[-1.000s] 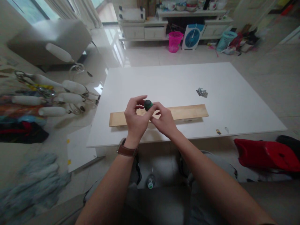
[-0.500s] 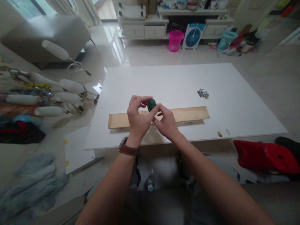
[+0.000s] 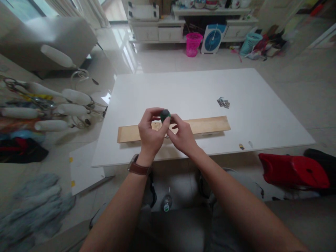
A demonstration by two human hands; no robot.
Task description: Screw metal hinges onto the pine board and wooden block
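A screwdriver with a rounded green and black handle (image 3: 165, 115) stands roughly upright over a long pale wooden board (image 3: 210, 125) on the white table. My left hand (image 3: 151, 131), with a brown watch strap at its wrist, has thumb and fingers closed around the handle. Close against it, my right hand (image 3: 183, 136) pinches low down, by the screwdriver's lower part. What its fingertips hold is hidden. A small shiny metal piece (image 3: 167, 136) shows at the board's near edge under my hands. Small holes mark the board just left of the handle.
Several metal hinges or brackets (image 3: 223, 103) lie in a heap on the white table (image 3: 183, 87), toward the right. Small scraps (image 3: 241, 146) lie near its front edge. A red plastic seat (image 3: 294, 171) is at the right, and a bottle (image 3: 166, 203) stands below.
The view has shifted slightly, so everything appears a little further left. My left thumb has moved across the handle toward the left. Both hands stay at the same place on the board.
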